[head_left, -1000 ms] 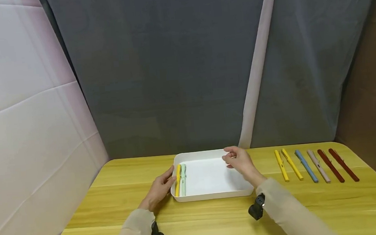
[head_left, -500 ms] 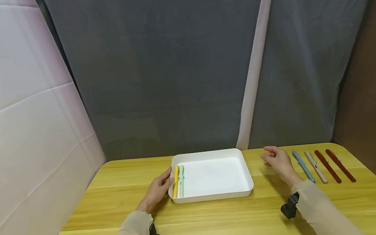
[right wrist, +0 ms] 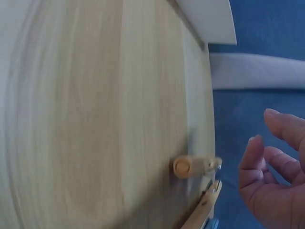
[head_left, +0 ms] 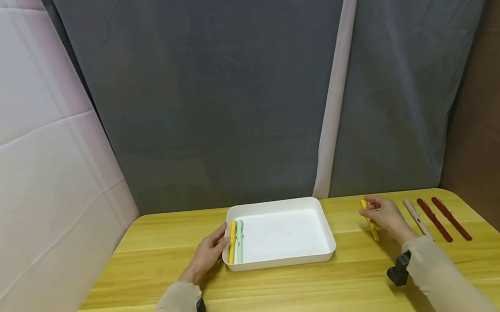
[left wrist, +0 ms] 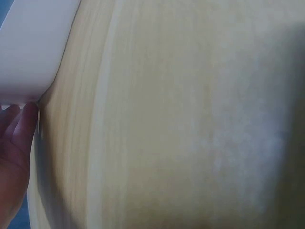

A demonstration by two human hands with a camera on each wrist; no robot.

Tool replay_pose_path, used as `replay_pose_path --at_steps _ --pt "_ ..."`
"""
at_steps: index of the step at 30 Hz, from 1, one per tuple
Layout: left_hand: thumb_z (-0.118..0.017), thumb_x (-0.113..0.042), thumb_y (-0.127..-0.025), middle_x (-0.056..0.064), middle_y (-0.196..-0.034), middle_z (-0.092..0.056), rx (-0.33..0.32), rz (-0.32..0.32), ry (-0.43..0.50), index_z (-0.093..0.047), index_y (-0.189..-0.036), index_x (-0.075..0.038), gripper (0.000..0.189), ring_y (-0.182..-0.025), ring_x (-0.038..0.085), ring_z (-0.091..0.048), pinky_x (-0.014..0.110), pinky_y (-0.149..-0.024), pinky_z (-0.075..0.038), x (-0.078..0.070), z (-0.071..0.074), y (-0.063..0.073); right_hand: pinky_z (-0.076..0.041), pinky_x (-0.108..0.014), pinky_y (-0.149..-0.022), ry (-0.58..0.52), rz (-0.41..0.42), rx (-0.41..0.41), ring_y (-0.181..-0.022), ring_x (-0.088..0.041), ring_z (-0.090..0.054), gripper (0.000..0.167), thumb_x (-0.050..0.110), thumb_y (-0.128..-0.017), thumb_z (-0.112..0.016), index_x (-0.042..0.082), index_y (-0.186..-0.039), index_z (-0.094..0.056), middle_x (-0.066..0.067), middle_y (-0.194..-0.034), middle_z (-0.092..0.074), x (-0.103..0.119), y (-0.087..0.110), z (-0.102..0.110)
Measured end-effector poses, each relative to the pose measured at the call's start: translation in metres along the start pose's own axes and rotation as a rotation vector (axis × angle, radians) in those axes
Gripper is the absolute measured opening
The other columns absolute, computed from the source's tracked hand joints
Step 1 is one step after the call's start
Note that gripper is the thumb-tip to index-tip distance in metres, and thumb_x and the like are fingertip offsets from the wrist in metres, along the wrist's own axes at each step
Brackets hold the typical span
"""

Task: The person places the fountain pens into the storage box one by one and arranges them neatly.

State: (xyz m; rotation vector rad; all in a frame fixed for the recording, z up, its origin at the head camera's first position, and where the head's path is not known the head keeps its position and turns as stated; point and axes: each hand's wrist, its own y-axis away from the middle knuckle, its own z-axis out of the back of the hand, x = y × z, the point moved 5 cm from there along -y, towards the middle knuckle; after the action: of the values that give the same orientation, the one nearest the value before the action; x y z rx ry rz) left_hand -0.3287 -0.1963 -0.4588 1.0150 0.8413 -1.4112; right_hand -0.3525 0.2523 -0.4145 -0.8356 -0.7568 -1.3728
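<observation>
My left hand (head_left: 208,253) touches the left side of a white tray (head_left: 281,262), its fingertips (left wrist: 29,109) right at the wall in the left wrist view. A yellow pen (head_left: 232,244) and a mint green pen (head_left: 240,243) lie side by side along the tray's left end. My right hand (head_left: 384,215) is over the pens on the table, thumb and fingers bent and apart in the right wrist view, nothing between them. Closest to it is a yellow pen (head_left: 373,229). A second yellow pen (right wrist: 202,207) is hidden behind the hand in the head view.
A blue pen (right wrist: 212,223) is mostly covered by my right hand in the head view. Right of it lie a pale pinkish pen (head_left: 417,218) and two dark red pens (head_left: 434,220). A grey curtain (head_left: 227,103) hangs behind the wooden table (head_left: 280,297).
My right hand has moved right from above the tray's right side to the yellow pens on the table. My left hand stays at the tray's left side. The pens in the tray have not moved.
</observation>
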Motion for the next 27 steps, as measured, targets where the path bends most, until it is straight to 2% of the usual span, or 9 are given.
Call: replay_pose_path --at_steps 6,14,23,25,27 --pt "-0.049 -0.019 -0.099 0.010 -0.155 -0.024 0.000 -0.012 0.007 -0.028 -0.149 -0.013 0.054 -0.141 0.030 -0.022 0.049 -0.110 -0.028 -0.001 0.001 0.000 -0.049 -0.027 -0.070 0.062 0.012 0.025 -0.103 -0.035 -0.048 0.057 0.008 -0.091 -0.058 -0.015 -0.137 -0.033 -0.031 -0.117 -0.046 -0.011 -0.003 0.007" --pt "-0.049 -0.020 -0.099 0.010 -0.155 -0.024 -0.004 -0.004 -0.008 -0.028 -0.149 -0.014 0.054 -0.141 0.031 -0.021 0.050 -0.110 -0.027 -0.002 0.001 0.000 -0.049 -0.041 -0.081 0.126 -0.001 0.049 -0.112 -0.045 -0.045 0.057 0.008 -0.091 -0.059 -0.017 -0.135 -0.034 -0.034 -0.121 -0.046 -0.016 -0.004 0.011" --pt "-0.048 -0.019 -0.099 0.010 -0.154 -0.025 -0.002 -0.010 0.008 -0.029 -0.148 -0.014 0.054 -0.140 0.029 -0.025 0.049 -0.109 -0.030 -0.002 0.000 0.001 -0.053 -0.033 -0.075 0.091 -0.044 0.059 -0.115 -0.047 -0.043 0.058 0.005 -0.091 -0.057 -0.018 -0.137 -0.030 -0.036 -0.125 -0.043 -0.022 -0.004 0.009" --pt "-0.048 -0.018 -0.099 0.010 -0.154 -0.026 -0.007 -0.012 0.008 -0.029 -0.148 -0.013 0.053 -0.136 0.027 -0.031 0.044 -0.107 -0.035 -0.003 0.000 0.001 -0.053 -0.033 -0.075 0.080 -0.052 0.063 -0.118 -0.049 -0.042 0.058 0.004 -0.092 -0.056 -0.018 -0.137 -0.028 -0.037 -0.127 -0.041 -0.023 -0.005 0.008" --pt "-0.049 -0.018 -0.099 0.010 -0.153 -0.028 -0.014 -0.017 0.001 -0.030 -0.148 -0.013 0.053 -0.128 0.024 -0.036 0.035 -0.098 -0.040 -0.003 0.000 0.001 -0.053 -0.031 -0.075 0.073 -0.062 0.062 -0.119 -0.049 -0.040 0.058 0.003 -0.091 -0.056 -0.018 -0.138 -0.028 -0.037 -0.129 -0.040 -0.024 -0.006 0.007"
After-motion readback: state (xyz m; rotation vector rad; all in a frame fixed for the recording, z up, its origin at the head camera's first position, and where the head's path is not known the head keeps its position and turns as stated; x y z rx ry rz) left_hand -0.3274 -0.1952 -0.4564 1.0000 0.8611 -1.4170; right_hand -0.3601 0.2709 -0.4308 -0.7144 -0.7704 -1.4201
